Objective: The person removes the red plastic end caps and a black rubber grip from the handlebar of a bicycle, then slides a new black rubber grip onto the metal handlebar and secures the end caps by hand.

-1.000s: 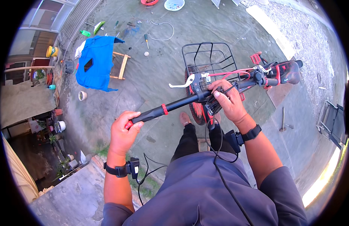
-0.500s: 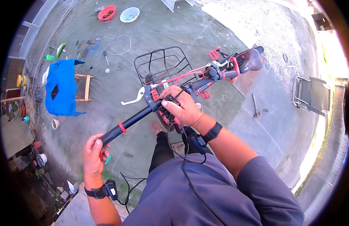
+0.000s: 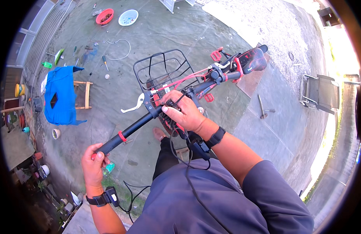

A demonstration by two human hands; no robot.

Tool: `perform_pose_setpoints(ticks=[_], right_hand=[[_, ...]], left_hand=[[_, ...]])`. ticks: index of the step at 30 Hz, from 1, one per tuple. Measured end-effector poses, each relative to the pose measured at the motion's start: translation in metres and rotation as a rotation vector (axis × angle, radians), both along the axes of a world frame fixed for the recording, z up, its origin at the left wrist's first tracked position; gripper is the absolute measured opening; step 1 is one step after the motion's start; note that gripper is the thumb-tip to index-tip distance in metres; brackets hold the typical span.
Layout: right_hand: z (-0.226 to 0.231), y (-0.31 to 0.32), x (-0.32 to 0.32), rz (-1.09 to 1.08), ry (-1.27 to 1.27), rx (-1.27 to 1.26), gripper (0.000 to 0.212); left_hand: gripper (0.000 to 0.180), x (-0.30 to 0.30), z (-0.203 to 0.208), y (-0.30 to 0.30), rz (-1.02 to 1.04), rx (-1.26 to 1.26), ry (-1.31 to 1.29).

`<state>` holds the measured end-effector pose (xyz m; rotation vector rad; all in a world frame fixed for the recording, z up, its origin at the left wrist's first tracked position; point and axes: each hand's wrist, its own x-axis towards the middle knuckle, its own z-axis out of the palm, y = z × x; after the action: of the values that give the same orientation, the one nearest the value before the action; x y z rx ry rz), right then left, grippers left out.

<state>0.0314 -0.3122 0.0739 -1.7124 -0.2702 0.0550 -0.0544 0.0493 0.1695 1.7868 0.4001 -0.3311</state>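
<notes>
A red and black bicycle stands before me, its black handlebar point(image 3: 134, 129) slanting down to the left. My left hand point(image 3: 94, 165) is closed round the bar's lower left end, where a bit of red shows at the fingers. A red ring point(image 3: 122, 136) sits on the bar further in. Beyond it is a silver brake lever point(image 3: 134, 104) on its clamp. My right hand point(image 3: 185, 113) is closed, thumb and fingers pinching a dark bundled part point(image 3: 170, 104) beside that clamp; its exact kind is hard to make out. Red cables point(image 3: 184, 80) run over the black wire basket point(image 3: 161, 58).
The saddle point(image 3: 253, 62) is at the far right of the bicycle. A blue cloth point(image 3: 62, 105) covers a wooden stool at left. A screwdriver point(image 3: 105, 62) and a hammer point(image 3: 261, 106) lie on the ground. Red point(image 3: 105, 16) and pale point(image 3: 128, 18) basins stand far off; a folding chair point(image 3: 320, 93) is right.
The whole scene has shifted slightly left in view. My left hand has slid a little at the bar's end; my right hand keeps its pinch by the brake clamp.
</notes>
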Motion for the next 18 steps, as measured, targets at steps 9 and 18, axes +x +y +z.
perform_pose_setpoints(ticks=[9, 18], right_hand=[[-0.001, 0.001, 0.002, 0.003, 0.01, 0.029, 0.019], [0.012, -0.001, 0.0, 0.038, 0.024, -0.015, 0.017]], left_hand=[[0.035, 0.003, 0.008, -0.01, 0.055, -0.037, 0.033], [0.036, 0.001, 0.01, -0.008, 0.016, 0.007, 0.001]])
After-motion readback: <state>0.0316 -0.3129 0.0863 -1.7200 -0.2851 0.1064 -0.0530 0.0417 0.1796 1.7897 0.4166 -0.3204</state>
